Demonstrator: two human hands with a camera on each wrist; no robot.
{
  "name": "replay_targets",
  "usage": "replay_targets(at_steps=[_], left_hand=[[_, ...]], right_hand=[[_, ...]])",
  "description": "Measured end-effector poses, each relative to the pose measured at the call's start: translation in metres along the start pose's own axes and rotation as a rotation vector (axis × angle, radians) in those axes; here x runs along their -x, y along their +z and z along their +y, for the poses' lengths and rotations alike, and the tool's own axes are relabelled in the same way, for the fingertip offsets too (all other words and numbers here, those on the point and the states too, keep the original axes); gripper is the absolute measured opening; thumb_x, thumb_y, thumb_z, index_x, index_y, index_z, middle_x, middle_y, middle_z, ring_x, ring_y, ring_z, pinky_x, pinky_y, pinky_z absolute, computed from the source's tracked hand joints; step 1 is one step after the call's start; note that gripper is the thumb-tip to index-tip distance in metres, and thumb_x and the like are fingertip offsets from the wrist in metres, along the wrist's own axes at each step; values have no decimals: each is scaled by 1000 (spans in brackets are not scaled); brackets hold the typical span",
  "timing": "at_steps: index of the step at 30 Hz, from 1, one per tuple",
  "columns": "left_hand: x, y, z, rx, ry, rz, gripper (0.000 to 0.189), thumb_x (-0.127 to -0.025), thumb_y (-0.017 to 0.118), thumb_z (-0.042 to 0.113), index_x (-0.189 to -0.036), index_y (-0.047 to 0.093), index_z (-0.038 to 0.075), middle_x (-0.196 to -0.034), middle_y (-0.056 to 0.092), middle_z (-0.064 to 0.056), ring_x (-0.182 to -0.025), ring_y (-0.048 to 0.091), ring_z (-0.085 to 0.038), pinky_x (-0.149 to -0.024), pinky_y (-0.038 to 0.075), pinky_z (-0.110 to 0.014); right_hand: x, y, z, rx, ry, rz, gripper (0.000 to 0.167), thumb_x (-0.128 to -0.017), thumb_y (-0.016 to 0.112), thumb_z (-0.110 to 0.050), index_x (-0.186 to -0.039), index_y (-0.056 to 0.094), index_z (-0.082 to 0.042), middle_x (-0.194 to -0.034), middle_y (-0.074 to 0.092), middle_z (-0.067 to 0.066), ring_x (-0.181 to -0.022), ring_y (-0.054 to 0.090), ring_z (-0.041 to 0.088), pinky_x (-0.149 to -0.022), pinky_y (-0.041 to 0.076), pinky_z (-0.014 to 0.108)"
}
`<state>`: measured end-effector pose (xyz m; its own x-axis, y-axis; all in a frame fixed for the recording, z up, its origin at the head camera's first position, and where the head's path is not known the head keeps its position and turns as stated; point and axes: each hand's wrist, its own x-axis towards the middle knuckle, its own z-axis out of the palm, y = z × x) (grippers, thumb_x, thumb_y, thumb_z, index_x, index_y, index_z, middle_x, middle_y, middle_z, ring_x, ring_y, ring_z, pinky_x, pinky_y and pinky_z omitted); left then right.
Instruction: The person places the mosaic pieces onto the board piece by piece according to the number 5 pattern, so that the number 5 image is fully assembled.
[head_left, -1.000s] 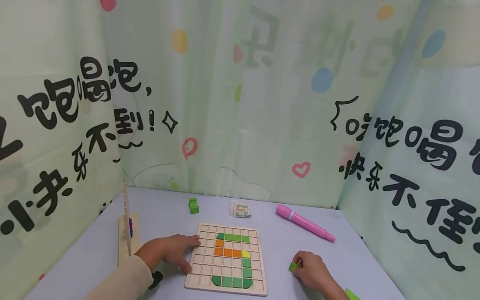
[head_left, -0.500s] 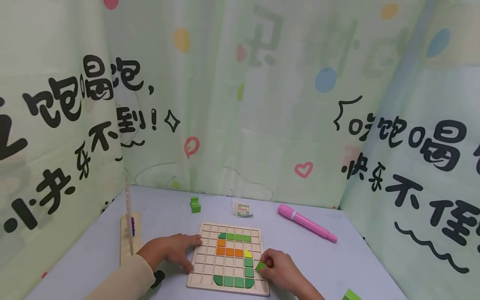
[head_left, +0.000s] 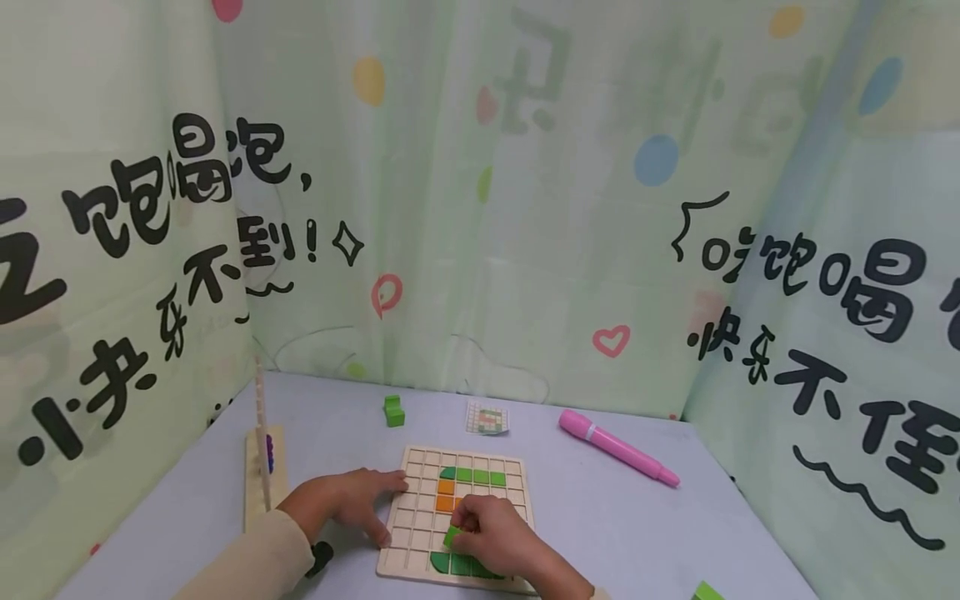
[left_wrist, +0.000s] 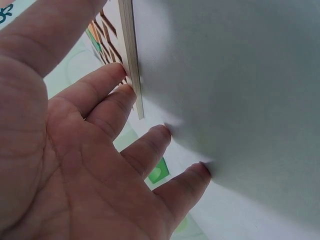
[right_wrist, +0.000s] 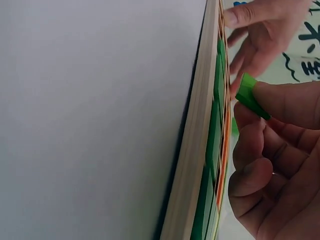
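Note:
A square wooden grid board [head_left: 408, 546] lies on the table, with green, orange and yellow tiles set in some of its cells. My left hand [head_left: 354, 502] is spread along the board's left edge, thumb and fingertips touching it; in the left wrist view its fingers [left_wrist: 107, 107] are nearly straight. Over the lower middle of the board my right hand [head_left: 495, 533] pinches a small green block [right_wrist: 248, 94] between thumb and forefinger. That hand hides several of the tiles in the head view. A row of dark green tiles [head_left: 459, 565] lies along the board's near side.
Behind the board are a green stepped block [head_left: 393, 412] and a small pattern card [head_left: 487, 418]. A pink marker [head_left: 618, 448] lies at the back right, another green block [head_left: 707, 592] at the near right. An upright wooden panel on a base [head_left: 277, 475] stands at the left.
My right hand has carried the green block leftward from the table right of the board to above its lower middle. The left hand has stayed at the board's edge.

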<state>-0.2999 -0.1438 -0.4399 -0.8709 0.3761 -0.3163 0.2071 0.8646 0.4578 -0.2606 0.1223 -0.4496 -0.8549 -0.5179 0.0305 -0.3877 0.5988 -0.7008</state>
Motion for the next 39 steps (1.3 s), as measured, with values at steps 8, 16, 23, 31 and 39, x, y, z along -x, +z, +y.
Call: replay_targets(at_steps=[8, 16, 23, 31, 39], left_hand=[[0, 1, 1, -18, 10, -7, 76, -79, 91, 31, -147, 58, 23, -161, 47, 6, -150, 41, -33, -121, 34, -59], [-2, 0, 1, -31, 11, -5, 77, -79, 91, 32, -148, 57, 24, -161, 47, 6, -150, 42, -34, -121, 35, -59], [0, 1, 4, -34, 13, 0, 77, -79, 92, 30, -148, 57, 23, -161, 48, 5, -149, 43, -34, -121, 35, -59], [-1, 2, 5, -37, 16, -9, 77, -80, 91, 33, -148, 57, 24, -161, 47, 6, -150, 42, -34, -122, 34, -57], [-2, 0, 8, -40, 27, -4, 77, -79, 91, 31, -148, 57, 23, -162, 46, 6, -151, 40, -37, -122, 33, -59]], right_hand=[[-17, 16, -9, 91, -22, -16, 11, -88, 78, -7, -88, 70, -15, -72, 58, -11, -63, 48, 2, -59, 43, 20], [-21, 18, -12, 129, -7, -10, 11, -87, 78, -7, -86, 71, -15, -70, 58, -11, -62, 49, 2, -58, 43, 20], [-20, 17, -11, 171, -8, 2, 12, -86, 78, -6, -86, 70, -15, -72, 59, -13, -64, 50, 1, -61, 44, 20], [-16, 14, -9, 205, -14, -12, 12, -86, 75, -2, -88, 72, -14, -75, 61, -12, -66, 50, 1, -62, 46, 20], [-14, 15, -10, 310, 10, 16, 6, -88, 78, -8, -91, 77, -13, -84, 65, -9, -71, 52, -1, -66, 49, 21]])
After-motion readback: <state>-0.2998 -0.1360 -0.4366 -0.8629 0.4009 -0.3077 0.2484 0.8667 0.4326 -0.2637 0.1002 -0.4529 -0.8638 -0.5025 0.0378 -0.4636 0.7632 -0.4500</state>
